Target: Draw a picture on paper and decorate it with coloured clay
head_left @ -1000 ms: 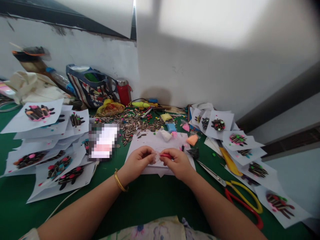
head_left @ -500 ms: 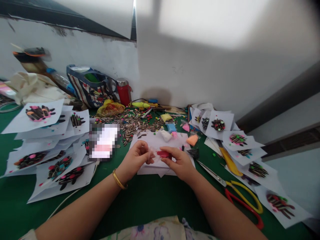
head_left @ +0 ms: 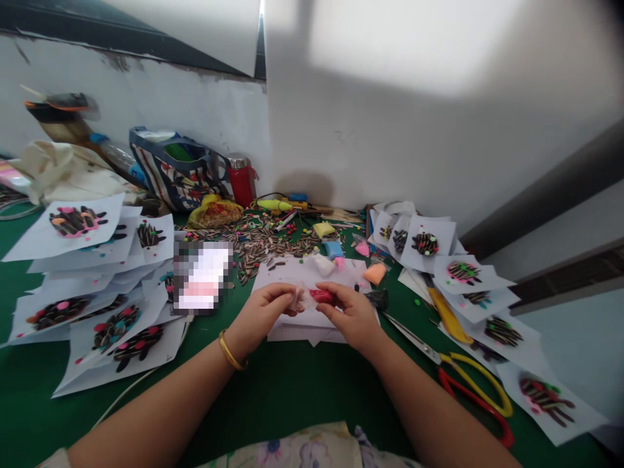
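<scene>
A lump of red clay in a clear plastic wrapper [head_left: 322, 296] is held between my two hands, above white paper sheets [head_left: 292, 331]. My right hand [head_left: 348, 312] is closed around the red end. With thumb and fingers pinched, my left hand [head_left: 270, 309] grips the loose clear end of the wrapper. Just beyond the hands lie small packets of soft clay: a white one [head_left: 323, 264], a blue one [head_left: 334, 249], a yellow one [head_left: 324, 229] and an orange one [head_left: 375, 273]. A black packet [head_left: 377, 299] rests beside my right hand.
Sunflower seeds [head_left: 258, 244] are strewn across the green tabletop [head_left: 302, 396]. Papers with seed pictures are stacked at left [head_left: 53, 312] and right [head_left: 507, 331]. Large scissors [head_left: 439, 357] and a yellow cutter [head_left: 446, 312] lie right. A phone [head_left: 205, 279], red flask [head_left: 241, 179] and bag [head_left: 180, 172] stand left.
My left hand has shifted slightly down, and its fingers have bunched on the clear wrapper end. The right hand stays nearly in place with the red clay.
</scene>
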`<state>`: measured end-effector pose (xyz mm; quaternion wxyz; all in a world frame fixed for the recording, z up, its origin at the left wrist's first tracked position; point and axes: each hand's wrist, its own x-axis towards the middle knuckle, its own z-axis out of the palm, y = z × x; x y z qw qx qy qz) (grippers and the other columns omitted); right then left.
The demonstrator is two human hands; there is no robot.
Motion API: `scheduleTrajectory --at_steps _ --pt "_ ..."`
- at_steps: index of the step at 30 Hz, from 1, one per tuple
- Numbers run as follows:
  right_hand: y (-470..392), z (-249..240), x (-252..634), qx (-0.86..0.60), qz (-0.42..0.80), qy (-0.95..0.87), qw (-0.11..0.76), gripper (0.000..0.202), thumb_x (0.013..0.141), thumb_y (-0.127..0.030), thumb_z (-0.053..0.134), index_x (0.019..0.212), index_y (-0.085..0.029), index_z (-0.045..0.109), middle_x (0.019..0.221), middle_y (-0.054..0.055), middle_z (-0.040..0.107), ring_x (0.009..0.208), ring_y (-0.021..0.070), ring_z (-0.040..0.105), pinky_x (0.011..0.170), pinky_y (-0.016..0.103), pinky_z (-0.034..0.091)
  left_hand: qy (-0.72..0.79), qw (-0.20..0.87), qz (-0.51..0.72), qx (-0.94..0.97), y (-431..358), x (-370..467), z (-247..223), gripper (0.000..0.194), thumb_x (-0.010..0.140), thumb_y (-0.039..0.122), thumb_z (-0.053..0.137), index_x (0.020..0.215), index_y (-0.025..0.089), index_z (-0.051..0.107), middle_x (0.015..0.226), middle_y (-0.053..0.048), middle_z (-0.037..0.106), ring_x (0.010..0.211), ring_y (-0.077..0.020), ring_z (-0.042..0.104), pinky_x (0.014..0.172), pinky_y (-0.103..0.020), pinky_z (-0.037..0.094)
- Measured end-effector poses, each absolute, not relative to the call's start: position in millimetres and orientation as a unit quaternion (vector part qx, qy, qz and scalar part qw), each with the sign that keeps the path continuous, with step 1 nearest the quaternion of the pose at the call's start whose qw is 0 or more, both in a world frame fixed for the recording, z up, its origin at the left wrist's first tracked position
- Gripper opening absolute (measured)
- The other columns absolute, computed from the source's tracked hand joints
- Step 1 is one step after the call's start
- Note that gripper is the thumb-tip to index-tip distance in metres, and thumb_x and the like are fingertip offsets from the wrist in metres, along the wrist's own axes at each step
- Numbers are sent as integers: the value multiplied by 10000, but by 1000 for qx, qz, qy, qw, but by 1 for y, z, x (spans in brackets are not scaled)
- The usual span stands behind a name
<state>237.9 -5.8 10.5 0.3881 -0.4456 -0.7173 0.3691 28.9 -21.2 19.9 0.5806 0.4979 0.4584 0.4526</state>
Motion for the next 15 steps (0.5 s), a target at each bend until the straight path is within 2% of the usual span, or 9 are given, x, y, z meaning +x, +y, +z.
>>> scheduleTrajectory --at_steps 3,6,9,15 --pt "-6 12 237 -459 397 -697 382 375 818 -300 663 1178 -197 653 971 54 709 779 185 657 747 337 533 436 532 462 560 -21 28 18 322 786 413 684 998 171 692 1017 -83 659 866 -197 637 741 -317 546" --pt "-6 13 236 -454 415 -694 374 350 802 -315 685 1128 -187 677 922 42 710 729 170 642 712 314 524 462 406 481 625 -21 27 16 246 717 351 763 896 187 722 998 -63 589 897 -185 598 718 -273 522" --pt "-6 14 235 -450 411 -706 362 288 789 -313 704 1051 -193 705 909 37 711 742 168 630 705 296 506 472 336 500 644 -22 27 16 137 758 320 741 783 186 727 928 -46 566 809 -149 582 696 -261 497" --pt "-6 15 235 -451 400 -718 348 201 801 -281 687 986 -206 717 904 35 713 777 174 623 724 294 489 419 430 511 615 -26 29 21 128 802 294 709 774 171 688 816 -37 645 796 -166 608 745 -283 490"
